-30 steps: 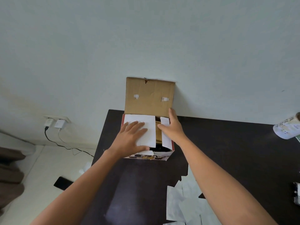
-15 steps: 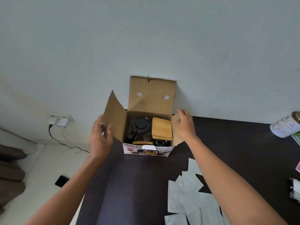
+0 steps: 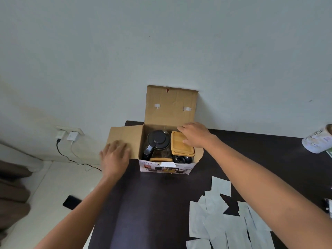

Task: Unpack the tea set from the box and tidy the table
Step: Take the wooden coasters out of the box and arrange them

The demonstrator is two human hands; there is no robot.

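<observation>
Nearest, at the lower right: loose white paper sheets [image 3: 228, 223] strewn overlapping across the dark table [image 3: 152, 203], well short of the box.

Off the table's left edge, down on the pale floor: a black phone [image 3: 71, 202], and farther back a black cable [image 3: 71, 159] trailing from two chargers [image 3: 67, 135] plugged in at the wall.

Farther in, at the table's back edge and close to the wall: the cardboard box [image 3: 167, 168], open, printed front panel facing the camera, rear flap [image 3: 170, 105] standing upright against the wall with two bits of white tape on it.

Left hand [image 3: 115, 159] flat on the left side flap [image 3: 124, 135], fingers spread and extended, palm down, pressing the flap outward past the table's edge; gripping nothing.

Inside the box, left half: a glass teapot [image 3: 158, 146] with black lid and black handle. Right half: stacked bamboo trays [image 3: 181, 146], and below them something dark and rounded, too hidden to identify.

Right hand [image 3: 195, 134] over the far right corner of the top tray, fingers loosely curved and resting on the wood, thumb on the tray's upper face; not clear whether closed on the edge or merely touching.

Far right, at the frame edge: a white labelled container [image 3: 318, 141] lying tilted on the table.
</observation>
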